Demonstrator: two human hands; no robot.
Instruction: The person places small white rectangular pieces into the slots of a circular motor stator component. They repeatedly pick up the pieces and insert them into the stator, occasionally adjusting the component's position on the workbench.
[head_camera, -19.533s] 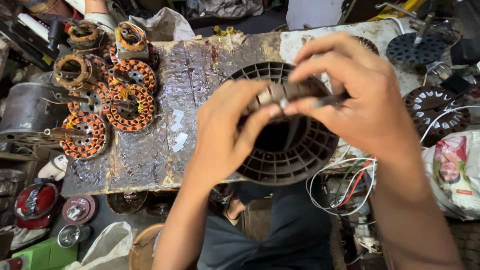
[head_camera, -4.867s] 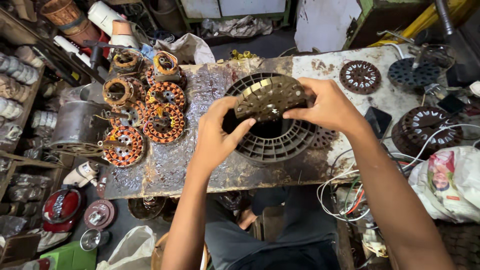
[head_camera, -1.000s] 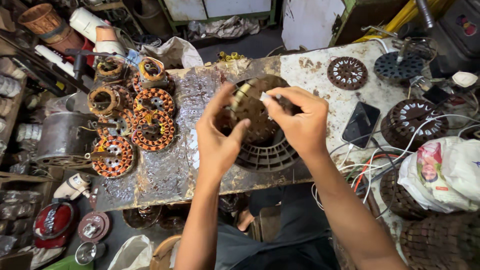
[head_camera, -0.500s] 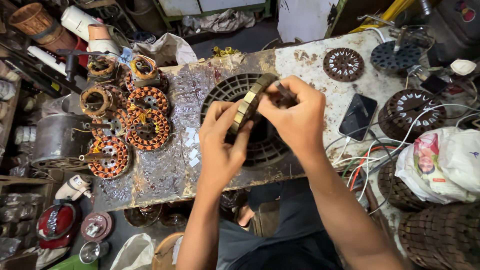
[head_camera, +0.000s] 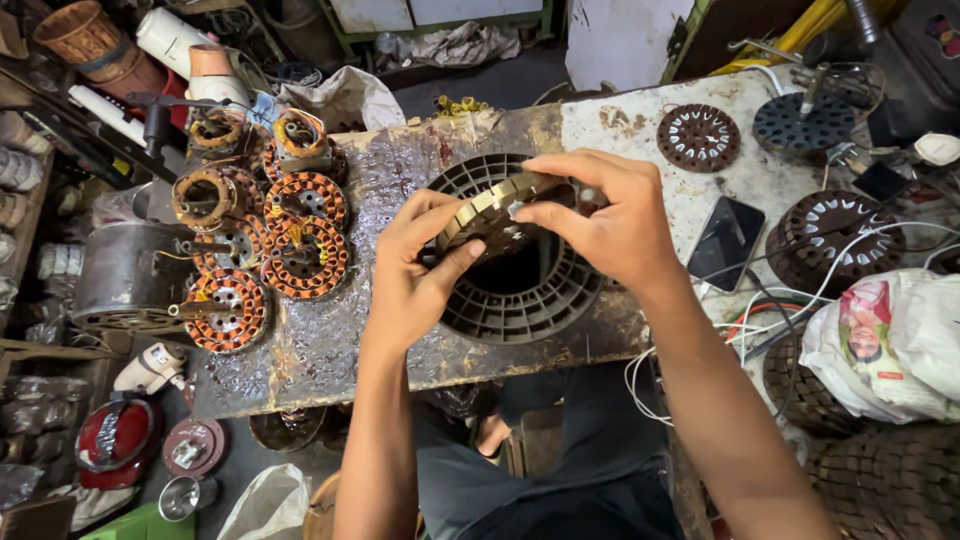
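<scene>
Both hands pinched one metal stator core (head_camera: 490, 210), a round laminated ring turned on edge so that its stacked rim faced us: our left hand (head_camera: 415, 275) clamped the lower left part between thumb and curled fingers, and our right hand (head_camera: 600, 225) closed over the upper right part, fingertips pressed on the rim. We judged the tilt let us look across the slots while the two opposed grips kept the ring from rolling. It was held in the air just above a dark slotted plastic housing (head_camera: 520, 295), which lay flat directly beneath the grip on the worn bench top (head_camera: 330, 345); whether core and housing touched we could not tell. To the left of the grip, well apart, a cluster of copper-wound stators (head_camera: 275, 240) sat packed together, likely parked out of the working space. To the right of the grip lay a dark phone (head_camera: 725, 240), face up, and beyond it two bare stator discs (head_camera: 698, 137), unwound. Nearer us on the right, loose white and red wires (head_camera: 770, 310) trailed off the bench edge beside a printed plastic bag (head_camera: 890, 340).
</scene>
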